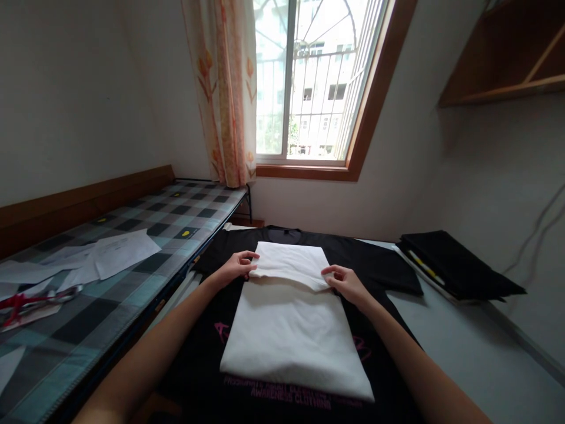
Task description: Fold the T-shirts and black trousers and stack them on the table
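Note:
A folded white cloth [295, 335], perhaps a garment, lies on top of a black T-shirt [353, 259] spread flat with pink lettering near its lower end. The cloth's far end is turned back as a flap. My left hand [238, 266] pinches the left corner of that flap between thumb and fingers. At the opposite corner, my right hand [346, 284] grips the flap's right edge the same way. Between the two hands the edge of the flap sags a little and stands slightly off the layer beneath.
On the left is a bed with a checked mattress [132, 235], holding loose papers [126, 253] and red-handled scissors [26, 301]. A black stack [454, 262] sits on the pale table [441, 330] at right. Behind are a curtain [229, 94] and a barred window [318, 88].

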`<state>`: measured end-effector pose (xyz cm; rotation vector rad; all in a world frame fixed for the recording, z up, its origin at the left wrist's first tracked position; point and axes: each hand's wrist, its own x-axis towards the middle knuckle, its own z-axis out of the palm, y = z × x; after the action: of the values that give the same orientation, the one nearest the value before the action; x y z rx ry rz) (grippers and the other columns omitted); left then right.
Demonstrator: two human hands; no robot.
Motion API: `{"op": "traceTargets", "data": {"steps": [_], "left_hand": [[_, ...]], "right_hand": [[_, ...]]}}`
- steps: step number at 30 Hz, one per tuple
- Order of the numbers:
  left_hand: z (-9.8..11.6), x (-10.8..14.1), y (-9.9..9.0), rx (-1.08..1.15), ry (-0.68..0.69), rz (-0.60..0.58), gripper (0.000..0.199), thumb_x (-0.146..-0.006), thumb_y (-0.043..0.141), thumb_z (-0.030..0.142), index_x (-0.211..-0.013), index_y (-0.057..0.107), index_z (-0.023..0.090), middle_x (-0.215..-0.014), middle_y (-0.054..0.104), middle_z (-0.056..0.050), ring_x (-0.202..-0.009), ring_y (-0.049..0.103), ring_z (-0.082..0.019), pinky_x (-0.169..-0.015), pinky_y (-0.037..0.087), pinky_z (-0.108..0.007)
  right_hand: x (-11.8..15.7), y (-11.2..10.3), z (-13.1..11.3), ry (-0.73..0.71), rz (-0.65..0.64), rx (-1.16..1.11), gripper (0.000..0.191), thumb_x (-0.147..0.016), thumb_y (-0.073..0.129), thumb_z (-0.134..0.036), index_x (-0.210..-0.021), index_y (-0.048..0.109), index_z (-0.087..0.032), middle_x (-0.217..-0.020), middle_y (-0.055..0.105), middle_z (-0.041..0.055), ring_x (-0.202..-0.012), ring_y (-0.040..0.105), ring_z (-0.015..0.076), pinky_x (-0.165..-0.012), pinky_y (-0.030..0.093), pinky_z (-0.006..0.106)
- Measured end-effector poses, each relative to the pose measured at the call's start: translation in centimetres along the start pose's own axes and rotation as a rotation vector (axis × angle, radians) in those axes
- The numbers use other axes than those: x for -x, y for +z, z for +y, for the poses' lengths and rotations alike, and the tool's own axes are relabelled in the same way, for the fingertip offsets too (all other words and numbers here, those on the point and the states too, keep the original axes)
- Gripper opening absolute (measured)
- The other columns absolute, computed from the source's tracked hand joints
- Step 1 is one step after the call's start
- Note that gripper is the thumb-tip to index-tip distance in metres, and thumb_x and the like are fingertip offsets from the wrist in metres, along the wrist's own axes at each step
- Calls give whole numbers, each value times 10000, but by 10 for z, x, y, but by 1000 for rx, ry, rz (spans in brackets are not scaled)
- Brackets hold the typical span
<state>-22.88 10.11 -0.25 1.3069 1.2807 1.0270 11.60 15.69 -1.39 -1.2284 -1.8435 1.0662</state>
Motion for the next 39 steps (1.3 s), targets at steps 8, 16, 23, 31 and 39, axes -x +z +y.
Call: {"op": "traceTargets", "data": {"steps": [8,16,23,31,39], "left_hand": [[0,5,4,-259,102,90,517,-619,757,352,-1066,614,134,-640,549,46,-554,545,-109,-531,419,-221],[12,70,0,-426,-140,-2,599,-707,698,459,-1183,520,143,-571,557,55,-412,523,-122,-393,371,-210],[14,108,17,47,-265,10,773,-671,783,331,-1315,384,177,-762,649,-5,-650,652,-155,-573,532,-263],[22,122,29,279,-450,80,558,-728,722,228,-1231,486,176,-933,684,-75,-657,679,-188,-596,560,-329],[4,121,55,554,-274,215,362,-782,650,99,-1135,576,118,-965,703,-102,-725,685,-161,-666,541,-244]], "right_hand": [[4,-2,-1,-20,80,242,240,-695,594,-301,-900,631,-183,-591,577,-33,-531,532,126,-530,389,234],[59,-14,-12,189,-36,290,349,-777,615,-379,-1066,549,-195,-540,571,-28,-459,547,149,-434,372,237],[99,-11,-23,191,-102,21,534,-709,664,-349,-1182,490,-174,-645,595,-29,-512,549,137,-445,404,230],[113,-1,-26,256,-15,-125,450,-694,661,-262,-1111,550,-133,-620,604,-25,-547,557,129,-514,416,233],[129,7,-36,342,-48,-378,657,-694,649,-171,-1317,440,-155,-712,667,3,-672,652,177,-592,487,261]]}}
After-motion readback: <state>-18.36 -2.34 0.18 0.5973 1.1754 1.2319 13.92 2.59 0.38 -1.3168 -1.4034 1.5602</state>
